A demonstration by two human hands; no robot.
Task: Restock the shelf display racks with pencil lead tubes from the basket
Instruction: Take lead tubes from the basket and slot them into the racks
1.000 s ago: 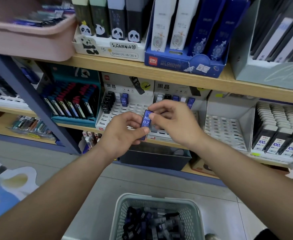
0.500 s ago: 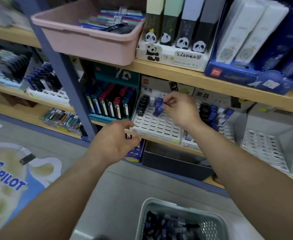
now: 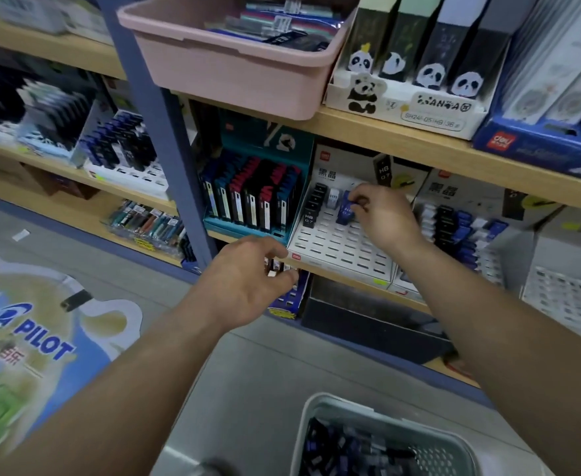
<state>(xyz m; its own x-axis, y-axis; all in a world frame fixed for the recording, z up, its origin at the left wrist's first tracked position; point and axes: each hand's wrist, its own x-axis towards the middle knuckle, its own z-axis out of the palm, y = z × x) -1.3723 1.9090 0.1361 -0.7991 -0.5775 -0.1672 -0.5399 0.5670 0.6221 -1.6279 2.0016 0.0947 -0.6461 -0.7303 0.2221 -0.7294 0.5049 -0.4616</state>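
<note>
blue lead tube (image 3: 345, 211), pinched by right hand (image 3: 383, 219) at twelve o'clock on white rack (image 3: 333, 250), risks missing its slot and toppling neighbouring tubes (image 3: 313, 207); left hand (image 3: 244, 283) hangs loosely curled, empty, at seven o'clock.

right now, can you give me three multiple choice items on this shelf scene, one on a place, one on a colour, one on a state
1. Where is the blue tube that the right hand pinches?
A on the floor
B at the white slotted rack
C in the panda box

2. What colour is the tub above that rack?
A green
B pink
C yellow

3. How is the basket?
A empty
B tipped over
C upright, with tubes in it

Answers:
1 B, the hand holds the tube at the rack's upper rows.
2 B, the tub's wall is plainly pink.
3 C, dark tubes lie inside the upright basket.
</note>
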